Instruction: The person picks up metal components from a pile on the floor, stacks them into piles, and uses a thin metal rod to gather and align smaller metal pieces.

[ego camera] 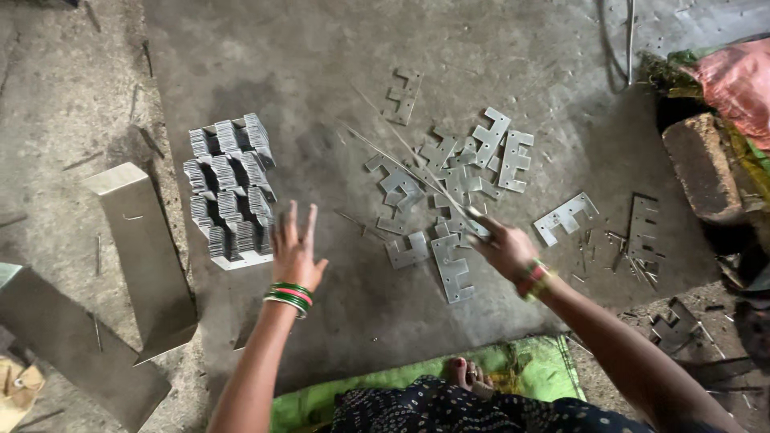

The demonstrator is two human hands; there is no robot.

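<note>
Plates [453, 188], flat grey metal with notched edges, lie scattered on the concrete floor [337, 72] ahead of me; I count a loose cluster at centre and a few strays to the right. Stack [231, 191]: the same plates bundled on edge in rows, standing left of the cluster, well apart from it. My left hand [295, 250] hovers just right of the stack, fingers spread wide, holding nothing, green and red bangles [289, 297] at the wrist. My right hand [507, 248] is closed on the near end of a thin rod [401, 164] (a long wire-like strip, slanting up and left across the loose plates). One plate [451, 269] lies just left of that hand, near but not touching as far as I can tell. Two grey slabs [144, 248] lean at far left. Brick [702, 164] and red cloth [742, 80] sit at far right. Green mat [529, 370] lies under my foot [469, 374] at the bottom edge.
</note>
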